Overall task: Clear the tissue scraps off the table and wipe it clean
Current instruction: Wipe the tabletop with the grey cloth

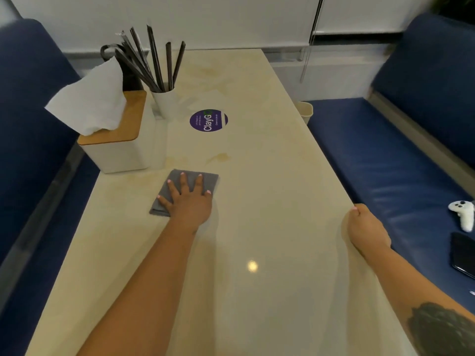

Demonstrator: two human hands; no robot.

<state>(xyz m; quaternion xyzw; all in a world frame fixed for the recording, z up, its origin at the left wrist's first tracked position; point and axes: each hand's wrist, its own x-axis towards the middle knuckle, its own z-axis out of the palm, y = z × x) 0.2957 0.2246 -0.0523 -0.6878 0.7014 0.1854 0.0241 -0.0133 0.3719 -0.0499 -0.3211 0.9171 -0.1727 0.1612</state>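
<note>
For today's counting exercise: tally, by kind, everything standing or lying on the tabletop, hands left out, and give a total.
Grey cloth: 1
Tissue box: 1
White cup holding straws: 1
Black straws: cannot count exactly, they overlap
Round purple sticker: 1
Total, straws left out: 4

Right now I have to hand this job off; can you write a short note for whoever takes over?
Left hand: flat, fingers spread, pressing the grey cloth on the table, near the tissue box.
Right hand: curled over the table's right edge; whether it holds anything cannot be seen.
Done: no tissue scraps visible on the tabletop.
Left: faint brownish stains just beyond the cloth and further up; wipe those.
</note>
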